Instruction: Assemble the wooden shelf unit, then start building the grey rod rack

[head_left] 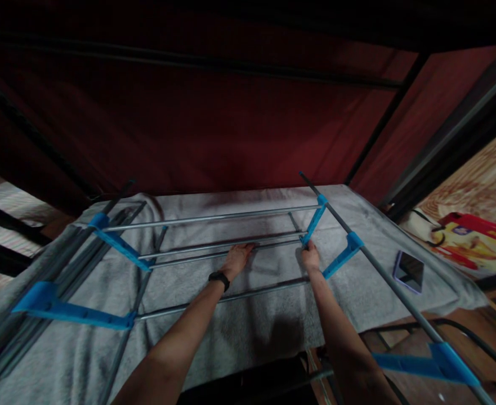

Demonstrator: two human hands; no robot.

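A rack frame of grey metal tubes and blue plastic brackets lies on a grey blanket. My left hand (pixel 238 259), with a black band on its wrist, is closed around one of the middle metal tubes (pixel 197 259), its fingers lying over it. At the right end of that tube, my right hand (pixel 311 257) grips the lower tip of a blue bracket (pixel 314 222); its fingertips are partly hidden. A second blue bracket (pixel 343 256) is just right of this hand. On the left side, more blue brackets (pixel 121 247) join the cross tubes to the uprights.
Loose metal tubes (pixel 72 281) lie along the blanket's (pixel 268 326) left side. A phone (pixel 409 271) rests on the right, near a red and yellow package (pixel 479 242). Dark red fabric (pixel 231 124) with black bars rises behind. A long tube with a blue bracket (pixel 437 363) extends past the blanket's edge.
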